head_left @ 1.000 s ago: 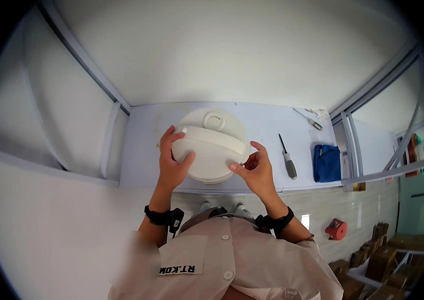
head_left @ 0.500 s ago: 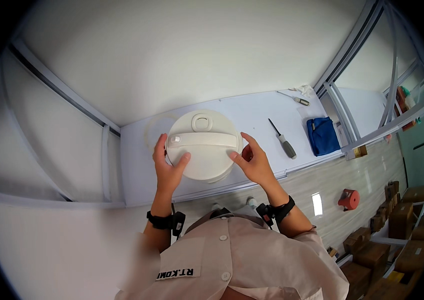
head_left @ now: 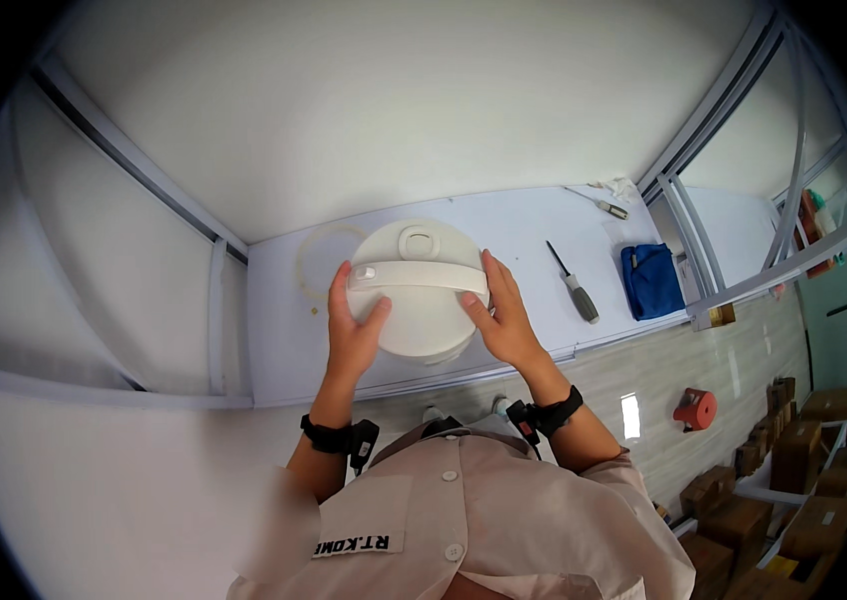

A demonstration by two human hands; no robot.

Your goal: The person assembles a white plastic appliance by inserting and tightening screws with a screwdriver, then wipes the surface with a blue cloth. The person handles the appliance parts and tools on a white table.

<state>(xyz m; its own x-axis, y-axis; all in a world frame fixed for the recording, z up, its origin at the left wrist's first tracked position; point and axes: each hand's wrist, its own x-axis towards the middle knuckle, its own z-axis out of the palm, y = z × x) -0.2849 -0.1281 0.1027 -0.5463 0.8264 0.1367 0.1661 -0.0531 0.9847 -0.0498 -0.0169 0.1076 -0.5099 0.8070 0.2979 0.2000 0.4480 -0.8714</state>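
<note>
A round, cream-white rice cooker (head_left: 424,320), with a carrying handle across its lid and an oval vent piece behind it, stands between my hands on the white tabletop. My left hand (head_left: 355,318) is closed around its left side, thumb on the lid's near left and fingers along the edge. On the opposite side my right hand (head_left: 508,315) grips it the same way, thumb on the lid below the handle's end. The undersides of the fingers are hidden by the cooker.
To the right lie a grey-handled screwdriver (head_left: 582,300), a blue cloth pouch (head_left: 652,281) and a thinner screwdriver (head_left: 611,209) farther back. A yellowish ring (head_left: 302,268) marks the table left of the cooker. Metal frames flank the table; a red stool (head_left: 696,410) and cardboard boxes (head_left: 796,452) stand beyond.
The rice cooker and both hands have shifted slightly right. More of the yellowish ring and a small yellow spot now show beside my left hand. My right fingers lie closer along the cooker's side.
</note>
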